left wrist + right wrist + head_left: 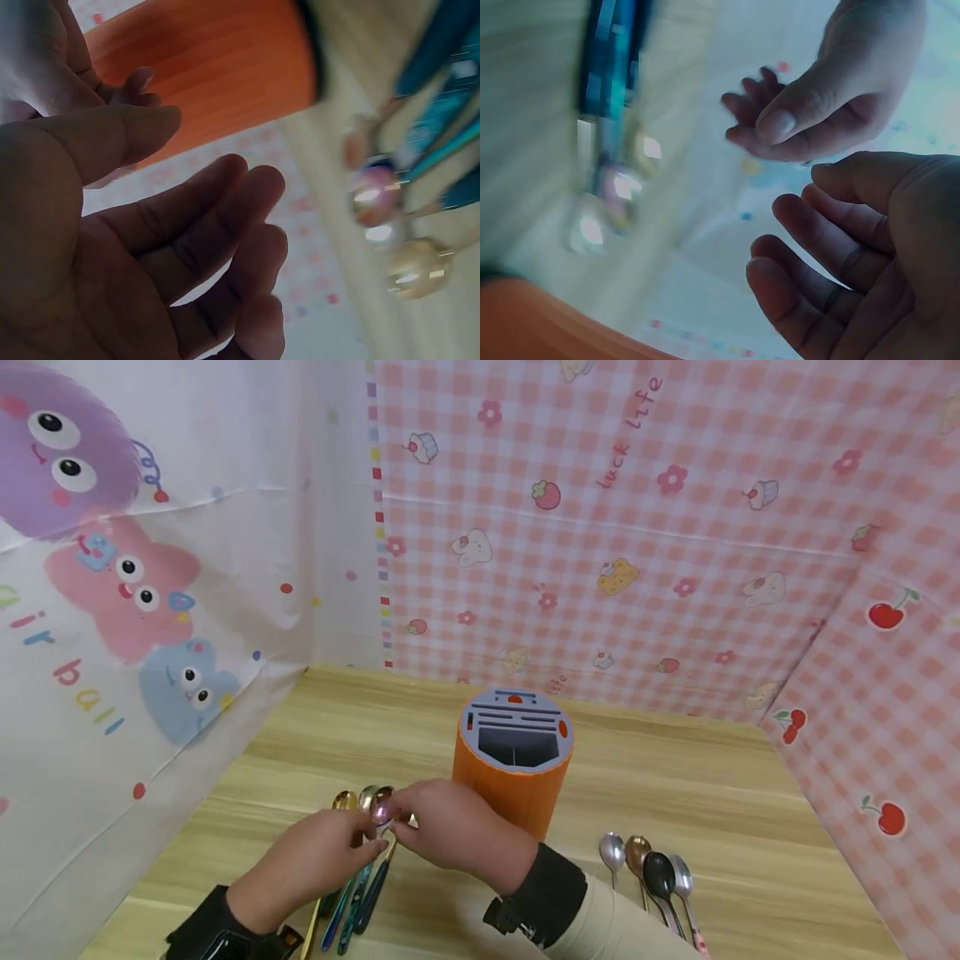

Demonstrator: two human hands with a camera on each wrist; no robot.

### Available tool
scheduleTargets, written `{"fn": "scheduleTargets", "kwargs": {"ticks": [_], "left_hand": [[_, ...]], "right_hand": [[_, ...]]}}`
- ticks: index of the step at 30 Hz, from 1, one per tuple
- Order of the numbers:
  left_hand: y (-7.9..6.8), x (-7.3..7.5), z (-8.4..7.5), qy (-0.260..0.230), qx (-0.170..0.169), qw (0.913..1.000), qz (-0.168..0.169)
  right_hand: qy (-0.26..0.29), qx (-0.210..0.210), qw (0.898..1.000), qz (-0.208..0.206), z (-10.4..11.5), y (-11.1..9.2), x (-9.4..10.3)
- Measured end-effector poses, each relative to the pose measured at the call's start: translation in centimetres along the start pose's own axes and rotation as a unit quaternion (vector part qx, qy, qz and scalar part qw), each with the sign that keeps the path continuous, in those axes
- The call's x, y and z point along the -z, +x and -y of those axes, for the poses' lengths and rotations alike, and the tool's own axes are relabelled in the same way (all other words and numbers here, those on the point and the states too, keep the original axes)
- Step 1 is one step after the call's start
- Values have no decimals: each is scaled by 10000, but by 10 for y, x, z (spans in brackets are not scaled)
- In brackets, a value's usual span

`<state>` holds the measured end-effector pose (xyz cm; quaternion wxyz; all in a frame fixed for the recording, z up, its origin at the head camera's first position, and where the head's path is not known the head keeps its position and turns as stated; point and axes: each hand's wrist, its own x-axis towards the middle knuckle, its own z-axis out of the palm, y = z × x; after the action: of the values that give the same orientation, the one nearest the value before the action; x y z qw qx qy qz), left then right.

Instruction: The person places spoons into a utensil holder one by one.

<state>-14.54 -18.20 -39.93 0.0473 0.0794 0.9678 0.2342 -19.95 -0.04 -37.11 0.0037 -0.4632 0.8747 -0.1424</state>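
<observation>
**Loose fingers, nothing gripped, to the left of 1 orange holder (525, 793)**

A pink checked cloth (600, 568) rises behind the orange holder, and a white cloth (262, 552) with cartoon figures hangs to its left; both probably serve as a screen. The wood-grain table (675, 768) runs beneath it. The orange holder stands upright, likely so that its slotted top faces up. In front of it and to its left, the left hand (315, 856) and the right hand (450, 822) hover close together over the left spoons (375, 199). The fingers of both are loosely bent with nothing between them, and the wrist views show a gap down to the metal. All the spoons lie with bowls at the end nearer the orange holder and handles toward the person, which seems to suit easy reach.

Counted: 1 orange holder, with 3 orange spots on top and narrow slots too fine to count; 2 hands; at least 4 left spoons, though fingers and overlap hide the exact total; and, to the right of the orange holder and in front of it, 4 right spoons (660, 872): 2 silver, 1 bronze, 1 black.
</observation>
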Motion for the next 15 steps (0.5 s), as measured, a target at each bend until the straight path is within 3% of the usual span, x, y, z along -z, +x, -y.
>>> {"fn": "scheduleTargets", "kwargs": {"ticks": [7,15], "left_hand": [[-7,-35,19,402,338,9985,147],[-15,-53,28,494,489,9975,140]], "right_hand": [[106,-351,9991,212,-23,10,-50],[430,-366,9978,360,-34,16,-86]]}}
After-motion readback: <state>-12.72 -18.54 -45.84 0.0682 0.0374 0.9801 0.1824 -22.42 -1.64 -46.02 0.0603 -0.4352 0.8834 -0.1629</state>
